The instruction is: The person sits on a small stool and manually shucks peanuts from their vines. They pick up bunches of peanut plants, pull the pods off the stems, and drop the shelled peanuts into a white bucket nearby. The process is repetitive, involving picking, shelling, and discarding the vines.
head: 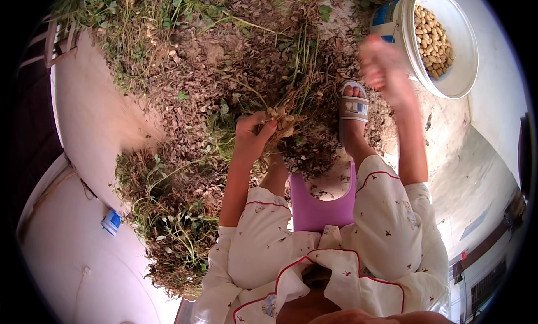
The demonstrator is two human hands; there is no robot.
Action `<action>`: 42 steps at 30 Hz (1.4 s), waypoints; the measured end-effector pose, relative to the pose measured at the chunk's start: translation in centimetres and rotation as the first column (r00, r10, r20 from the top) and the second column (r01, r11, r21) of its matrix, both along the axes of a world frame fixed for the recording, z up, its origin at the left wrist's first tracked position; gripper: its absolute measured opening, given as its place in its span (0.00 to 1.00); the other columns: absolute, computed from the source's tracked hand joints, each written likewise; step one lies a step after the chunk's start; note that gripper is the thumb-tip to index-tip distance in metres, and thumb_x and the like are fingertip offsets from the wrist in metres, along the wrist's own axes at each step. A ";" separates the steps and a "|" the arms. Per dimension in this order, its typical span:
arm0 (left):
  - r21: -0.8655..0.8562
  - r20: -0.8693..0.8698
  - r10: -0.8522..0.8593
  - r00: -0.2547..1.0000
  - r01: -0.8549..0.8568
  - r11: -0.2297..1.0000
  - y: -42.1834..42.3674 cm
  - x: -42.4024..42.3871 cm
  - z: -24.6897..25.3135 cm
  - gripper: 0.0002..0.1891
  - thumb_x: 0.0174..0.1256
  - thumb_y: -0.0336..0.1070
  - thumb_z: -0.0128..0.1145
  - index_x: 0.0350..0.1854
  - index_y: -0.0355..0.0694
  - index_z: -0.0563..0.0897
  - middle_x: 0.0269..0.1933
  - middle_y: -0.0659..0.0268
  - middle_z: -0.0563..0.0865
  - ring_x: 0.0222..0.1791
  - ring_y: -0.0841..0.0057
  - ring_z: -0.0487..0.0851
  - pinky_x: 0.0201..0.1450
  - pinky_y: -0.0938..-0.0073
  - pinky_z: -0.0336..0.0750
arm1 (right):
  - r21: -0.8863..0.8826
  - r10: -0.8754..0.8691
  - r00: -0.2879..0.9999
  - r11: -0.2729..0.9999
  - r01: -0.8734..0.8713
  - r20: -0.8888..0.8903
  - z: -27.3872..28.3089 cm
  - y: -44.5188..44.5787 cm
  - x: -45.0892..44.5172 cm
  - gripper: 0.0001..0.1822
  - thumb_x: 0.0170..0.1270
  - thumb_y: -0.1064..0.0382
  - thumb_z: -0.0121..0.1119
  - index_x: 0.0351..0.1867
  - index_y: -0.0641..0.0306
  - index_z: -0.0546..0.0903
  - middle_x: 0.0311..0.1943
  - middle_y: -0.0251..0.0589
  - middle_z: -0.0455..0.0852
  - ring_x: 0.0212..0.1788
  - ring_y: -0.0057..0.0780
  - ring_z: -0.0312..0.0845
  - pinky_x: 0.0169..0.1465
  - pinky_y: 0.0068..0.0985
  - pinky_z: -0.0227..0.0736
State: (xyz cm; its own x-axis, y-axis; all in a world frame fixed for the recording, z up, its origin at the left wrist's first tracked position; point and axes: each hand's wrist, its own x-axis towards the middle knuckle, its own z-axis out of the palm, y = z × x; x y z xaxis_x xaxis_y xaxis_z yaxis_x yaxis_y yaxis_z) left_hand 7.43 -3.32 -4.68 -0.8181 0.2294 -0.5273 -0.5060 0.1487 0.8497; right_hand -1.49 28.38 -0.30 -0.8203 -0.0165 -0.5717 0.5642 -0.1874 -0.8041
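My left hand (255, 132) grips the root end of a peanut plant (290, 118), with several pods among the roots beside the thumb. The plant's green stems lie away from me over dry leaves. My right hand (380, 67) is blurred, to the left of a white plastic bucket (464, 78); whether its fingers hold anything cannot be made out. The bucket is tilted, its mouth towards me, and unshelled peanuts (431, 42) lie inside it.
Dry leaf litter (201, 71) covers the floor ahead. Peanut plants (176, 240) are heaped at the left, more at the top. A purple plastic stool (321, 212) is between my legs. My sandalled foot (354, 105) rests near the bucket. A small blue packet (111, 222) is at far left.
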 end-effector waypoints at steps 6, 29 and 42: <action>0.069 0.050 0.058 0.997 -0.061 0.996 0.8 -0.6 1.7 0.10 0.64 0.29 0.62 0.45 0.30 0.83 0.34 0.70 0.84 0.31 0.91 0.76 0.32 0.86 0.72 | 0.854 -0.002 0.894 0.296 0.429 -0.448 4.3 12.5 -0.3 0.26 0.65 0.38 0.56 0.46 0.58 0.86 0.27 0.37 0.84 0.31 0.22 0.78 0.38 0.21 0.72; 0.115 0.024 0.051 0.998 -0.053 0.992 0.9 -0.6 0.2 0.12 0.65 0.34 0.61 0.44 0.30 0.82 0.31 0.71 0.83 0.30 0.87 0.75 0.32 0.82 0.70 | 0.033 0.529 0.826 0.845 -0.533 -0.194 -2.9 -8.8 3.7 0.04 0.52 0.74 0.59 0.28 0.69 0.85 0.26 0.44 0.86 0.22 0.34 0.78 0.26 0.29 0.73; 0.468 0.251 0.225 0.942 -0.321 0.823 -1.0 -1.3 0.3 0.14 0.66 0.33 0.60 0.50 0.32 0.81 0.43 0.60 0.87 0.40 0.73 0.87 0.42 0.72 0.82 | -0.641 0.450 0.891 0.667 -0.380 -0.060 -4.9 -7.6 2.3 0.14 0.68 0.50 0.57 0.36 0.59 0.76 0.28 0.31 0.77 0.28 0.12 0.70 0.22 0.13 0.59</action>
